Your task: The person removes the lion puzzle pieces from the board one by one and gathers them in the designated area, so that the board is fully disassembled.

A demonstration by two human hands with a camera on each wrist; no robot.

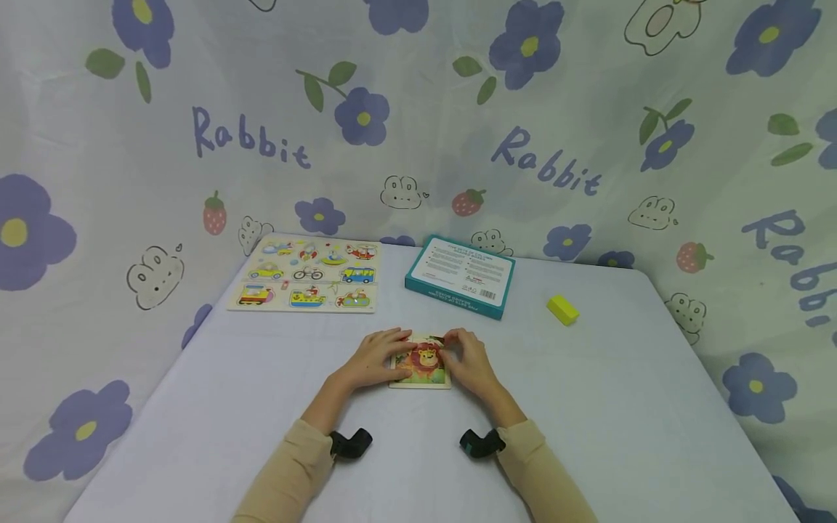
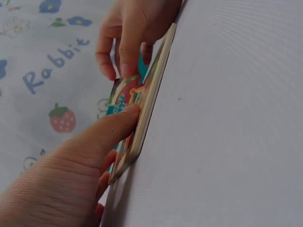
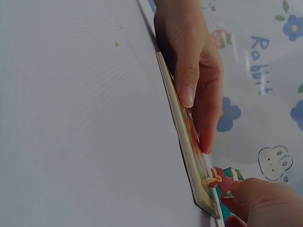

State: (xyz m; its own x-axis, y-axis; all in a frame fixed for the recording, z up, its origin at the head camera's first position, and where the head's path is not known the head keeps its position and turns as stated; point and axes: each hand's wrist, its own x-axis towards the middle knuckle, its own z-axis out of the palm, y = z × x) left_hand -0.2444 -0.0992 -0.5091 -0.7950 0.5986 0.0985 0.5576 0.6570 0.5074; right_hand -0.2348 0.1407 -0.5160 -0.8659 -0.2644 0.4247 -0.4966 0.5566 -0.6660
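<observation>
A small square wooden lion puzzle (image 1: 425,374) lies on the table between both hands. The left hand (image 1: 375,357) rests over its left side, with the thumb (image 2: 124,119) on the picture face and the other fingers laid farther back. At the upper right corner, the right hand (image 1: 469,363) pinches a puzzle piece (image 3: 224,181), dark red with green and cream parts. In the right wrist view this piece stands tilted above the puzzle's frame (image 3: 193,175). The right fingers partly hide the piece.
Behind the left hand lies a wooden vehicle puzzle board (image 1: 304,274). A teal box (image 1: 461,276) with a white printed label sits behind the lion puzzle, and a yellow block (image 1: 563,309) is to the right. A patterned curtain (image 1: 418,145) hangs behind the white table (image 1: 628,407).
</observation>
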